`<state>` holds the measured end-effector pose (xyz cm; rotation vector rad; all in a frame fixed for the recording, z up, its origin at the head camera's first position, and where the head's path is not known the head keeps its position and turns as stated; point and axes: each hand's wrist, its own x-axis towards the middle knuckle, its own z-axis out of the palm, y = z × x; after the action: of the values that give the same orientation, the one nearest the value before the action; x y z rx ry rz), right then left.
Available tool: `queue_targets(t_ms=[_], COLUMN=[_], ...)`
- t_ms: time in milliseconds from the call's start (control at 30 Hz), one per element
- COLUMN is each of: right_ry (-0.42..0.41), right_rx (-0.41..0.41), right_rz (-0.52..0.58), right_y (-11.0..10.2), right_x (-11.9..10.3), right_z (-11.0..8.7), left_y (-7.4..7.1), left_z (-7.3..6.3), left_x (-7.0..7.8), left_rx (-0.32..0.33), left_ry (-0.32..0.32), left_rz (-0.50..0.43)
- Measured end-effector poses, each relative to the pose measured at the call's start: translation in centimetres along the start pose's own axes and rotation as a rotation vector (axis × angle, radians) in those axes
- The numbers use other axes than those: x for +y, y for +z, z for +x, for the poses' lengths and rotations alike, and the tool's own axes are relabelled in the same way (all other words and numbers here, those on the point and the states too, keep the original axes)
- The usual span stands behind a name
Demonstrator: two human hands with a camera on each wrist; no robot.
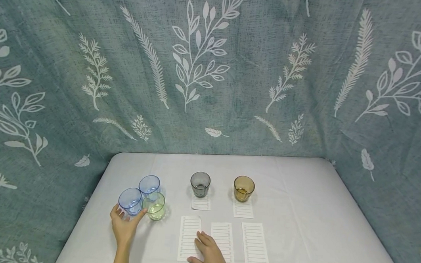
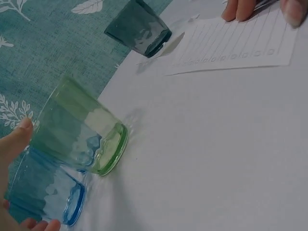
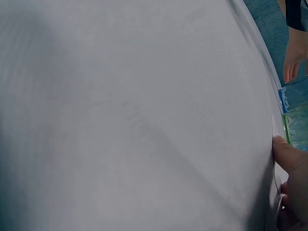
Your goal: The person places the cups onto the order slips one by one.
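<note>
My left hand (image 1: 124,227) is spread at the near side of a clear blue glass (image 1: 130,202) and a light green glass (image 1: 153,206). Its thumb (image 2: 21,132) reaches the green glass's rim, while the other fingers lie along the blue glass's outer side. A second blue glass (image 1: 149,184) stands behind, close against these two. My right hand (image 1: 212,255) rests with extended fingers over the left lined paper strip (image 1: 189,237) and the middle strip (image 1: 223,237), covering parts of both. In the right wrist view, its thumb (image 3: 288,155) shows at the right edge.
At the back, a grey glass (image 1: 200,185) and an amber glass (image 1: 244,189) each stand on the far end of a lined strip. Another lined strip (image 1: 255,247) lies right of my right hand. A patterned green curtain (image 1: 203,127) rises behind the white table (image 1: 298,231).
</note>
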<state>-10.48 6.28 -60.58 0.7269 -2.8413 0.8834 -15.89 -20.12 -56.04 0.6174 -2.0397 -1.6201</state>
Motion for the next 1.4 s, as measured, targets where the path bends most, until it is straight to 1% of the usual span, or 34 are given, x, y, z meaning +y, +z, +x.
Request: queue_targets(t_ms=[100, 167, 233, 333, 400, 500, 633, 700, 800, 867, 1000, 1133, 1267, 1400], right_ry=[-0.005, -0.01, -0.01, -0.012, -0.011, -0.019, -0.056, -0.061, -0.068, -0.059, -0.062, -0.074, -0.079, -0.07], right_rx=[0.007, 0.015, 0.017, 0.018, 0.014, 0.019, 0.043, 0.043, 0.047, 0.04, 0.047, 0.058, 0.065, 0.066], right_rz=[0.007, 0.007, 0.012, 0.015, 0.021, 0.018, 0.001, 0.003, 0.002, 0.01, 0.003, -0.007, -0.002, 0.005], right_y=[0.0, 0.0, -0.1, -0.1, -0.1, 0.0, 0.2, 0.2, 0.2, 0.2, 0.3, 0.4, 0.4, 0.3], right_x=[0.0, 0.0, 0.0, 0.0, 0.0, 0.1, 0.3, 0.3, 0.4, 0.4, 0.5, 0.5, 0.5, 0.5], right_z=[0.0, 0.0, 0.0, -0.1, -0.1, -0.1, -0.2, -0.2, -0.3, -0.3, -0.3, -0.3, -0.3, -0.4], left_y=[0.7, 1.2, 1.7, 2.4, 2.8, 3.5, 4.3, 4.7, 5.2, 5.4, 5.7, 5.5, 5.1, 4.6], left_z=[-0.9, -1.5, -2.0, -2.5, -2.7, -2.8, -2.9, -3.0, -3.0, -2.9, -2.8, -3.0, -3.6, -4.2], left_x=[0.0, -0.2, -0.4, -0.6, -0.6, -0.5, -0.2, -0.1, -0.2, -0.4, -0.6, -0.7, -0.6, 0.0], left_rx=[0.081, 0.108, 0.095, 0.037, 0.001, -0.027, -0.027, -0.023, -0.007, 0.009, 0.03, 0.028, 0.005, -0.04], left_ry=[0.018, 0.041, 0.058, 0.069, 0.07, 0.074, 0.064, 0.055, 0.058, 0.07, 0.097, 0.102, 0.104, 0.123], left_rz=[0.03, 0.049, 0.056, 0.047, 0.041, 0.021, -0.027, -0.042, -0.038, -0.032, -0.024, -0.017, -0.035, -0.054])
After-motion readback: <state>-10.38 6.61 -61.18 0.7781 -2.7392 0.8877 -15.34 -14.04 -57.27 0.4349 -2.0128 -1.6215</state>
